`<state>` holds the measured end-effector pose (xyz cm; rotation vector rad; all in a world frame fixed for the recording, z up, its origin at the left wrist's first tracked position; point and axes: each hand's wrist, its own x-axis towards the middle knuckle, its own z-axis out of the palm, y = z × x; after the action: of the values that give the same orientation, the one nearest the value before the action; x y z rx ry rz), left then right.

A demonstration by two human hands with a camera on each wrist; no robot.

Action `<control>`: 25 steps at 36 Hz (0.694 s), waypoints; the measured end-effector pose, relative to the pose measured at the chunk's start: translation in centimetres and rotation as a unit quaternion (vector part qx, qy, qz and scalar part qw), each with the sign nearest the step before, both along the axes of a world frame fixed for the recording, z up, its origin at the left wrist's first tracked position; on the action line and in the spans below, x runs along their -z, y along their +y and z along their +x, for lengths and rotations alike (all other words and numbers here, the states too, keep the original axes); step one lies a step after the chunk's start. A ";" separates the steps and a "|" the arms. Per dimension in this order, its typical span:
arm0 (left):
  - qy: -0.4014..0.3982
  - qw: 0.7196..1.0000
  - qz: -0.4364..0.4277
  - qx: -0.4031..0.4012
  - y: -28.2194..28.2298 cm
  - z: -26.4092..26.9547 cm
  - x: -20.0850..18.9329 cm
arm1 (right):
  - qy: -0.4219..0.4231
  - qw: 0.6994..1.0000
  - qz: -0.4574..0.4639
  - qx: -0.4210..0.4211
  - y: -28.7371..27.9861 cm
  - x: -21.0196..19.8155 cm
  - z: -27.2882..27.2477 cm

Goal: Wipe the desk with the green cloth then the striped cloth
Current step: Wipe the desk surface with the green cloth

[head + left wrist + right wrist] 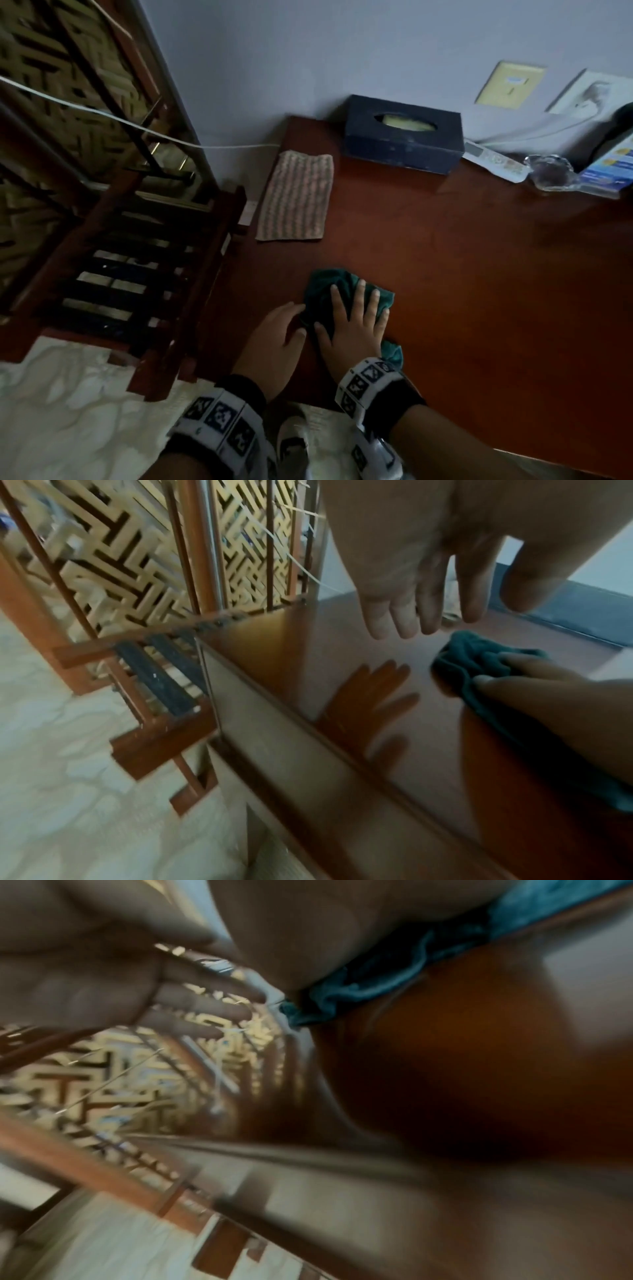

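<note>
Nearest, the right hand point(356, 325) lies flat on the bunched green cloth point(329, 284), fingers point(359, 294) spread and straight, pressing it onto the red-brown surface point(479, 291) near its front edge. The left hand point(274, 337) sits just beside it, fingers relaxed, holding nothing; whether it touches the cloth is unclear. The cloth looks soft, light and apt to bunch, so a broad palm suits it. Farther back, the striped cloth point(294, 197) lies flat by the left edge

We press our right hand point(356, 325) flat on the green cloth point(329, 291) near the desk's point(479, 274) front-left edge; our left hand point(274, 337) hovers beside it.
</note>
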<state>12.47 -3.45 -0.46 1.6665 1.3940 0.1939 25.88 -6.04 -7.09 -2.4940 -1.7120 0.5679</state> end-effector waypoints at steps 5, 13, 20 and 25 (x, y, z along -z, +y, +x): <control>0.022 1.000 0.003 0.022 2.4 -1.8 -0.2 | -0.011 0.999 0.000 -0.051 2.9 -0.1 -3.8; 0.028 1.000 -0.005 0.005 4.0 -3.8 -0.5 | 0.008 0.991 -0.063 -0.117 5.5 0.1 -7.2; 0.040 0.999 -0.006 0.005 4.1 -5.0 0.8 | 0.077 0.983 -0.053 -0.161 5.0 -1.2 -6.4; 0.064 0.997 0.022 0.041 4.1 -4.0 2.2 | 0.053 0.984 -0.042 -0.166 2.1 -1.4 -3.6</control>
<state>8.46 0.67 -2.63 1.7960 1.4210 0.0719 22.30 -3.98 -5.65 -2.1924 -2.1162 0.7981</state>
